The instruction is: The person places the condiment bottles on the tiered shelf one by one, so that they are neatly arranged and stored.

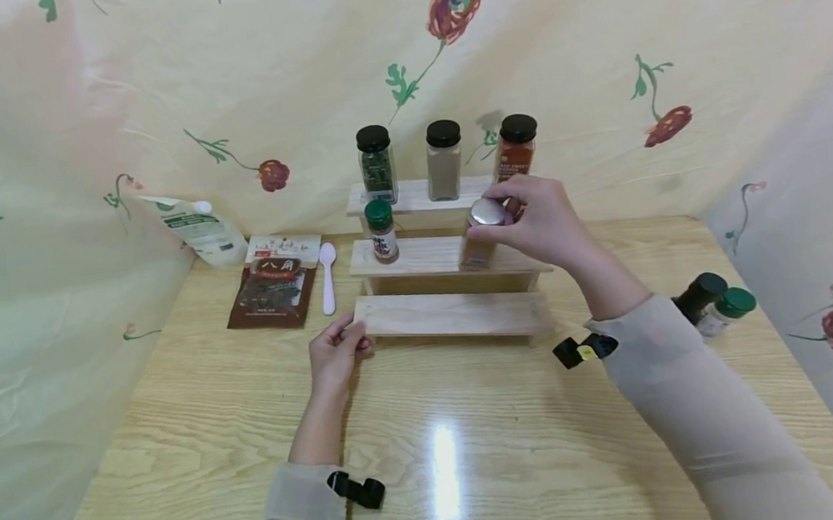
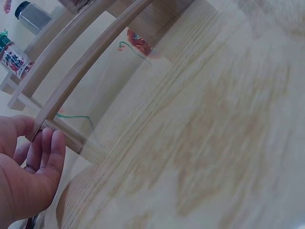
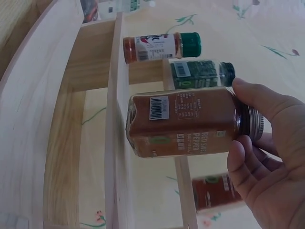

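My right hand (image 1: pixel 544 218) holds a spice jar (image 1: pixel 478 251) of red-brown powder by its silver lid, over the right part of the middle tier. In the right wrist view the jar (image 3: pixel 183 125) has a "red sweet pepper" label, its base close to the tier's board; contact is unclear. My left hand (image 1: pixel 335 353) pinches the left end of the lowest board of the three-tier wooden rack (image 1: pixel 452 313). A green-capped shaker (image 1: pixel 383 234) stands left on the middle tier. Along the top tier are black-capped jars of green herbs (image 1: pixel 377 167), pale powder (image 1: pixel 445 161) and red powder (image 1: pixel 515 150).
Left of the rack lie a white spoon (image 1: pixel 328 278) and a brown spice pouch (image 1: pixel 274 284). A white pouch (image 1: pixel 199 231) leans on the flowered cloth behind. At the table's right edge stand a dark-capped bottle (image 1: pixel 701 295) and a green-capped shaker (image 1: pixel 727 310).
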Available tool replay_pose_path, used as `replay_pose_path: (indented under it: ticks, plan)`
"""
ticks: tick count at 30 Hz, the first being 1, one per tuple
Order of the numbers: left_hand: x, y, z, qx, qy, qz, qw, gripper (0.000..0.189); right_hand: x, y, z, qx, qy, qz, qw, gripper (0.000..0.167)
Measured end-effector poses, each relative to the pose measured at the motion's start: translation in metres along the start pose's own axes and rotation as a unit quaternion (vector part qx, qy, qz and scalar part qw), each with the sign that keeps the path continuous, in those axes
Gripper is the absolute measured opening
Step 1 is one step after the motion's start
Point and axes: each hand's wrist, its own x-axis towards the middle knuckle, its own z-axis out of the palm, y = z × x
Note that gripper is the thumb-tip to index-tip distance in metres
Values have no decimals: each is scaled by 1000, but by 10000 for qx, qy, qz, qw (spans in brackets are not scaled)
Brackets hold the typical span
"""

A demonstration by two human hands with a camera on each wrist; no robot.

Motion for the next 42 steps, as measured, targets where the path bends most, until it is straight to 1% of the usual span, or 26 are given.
replay_pose_path:
  ticks: [5, 8, 14, 20, 24, 33, 42]
  plan:
    - [1, 0, 0, 13, -6, 27, 10000, 37, 14, -2, 10, 106, -54, -93, 9999, 41]
    - [0, 0, 0, 24, -8, 20, 10000, 37, 19, -2, 15, 198, -82, -29, 9998, 42]
    - [-1, 1, 1, 6, 33, 24, 10000, 35, 29, -3, 24, 213, -191, 193, 9994, 44]
    - [-1, 1, 1, 4, 13, 57, 10000, 36, 35, -4, 32, 313, -215, 540, 9978, 45]
    - [-1, 0, 1, -49, -29, 84, 9999, 36, 38, -6, 36, 415, -198, 742, 9962, 47]
    - [0, -1, 0, -107, -115, 85, 9998, 36, 38, -3, 45, 609, -54, 977, 9933, 53]
    - [1, -2, 0, -101, -101, 84, 9999, 36, 36, 0, 46, 612, -135, 988, 9931, 56]
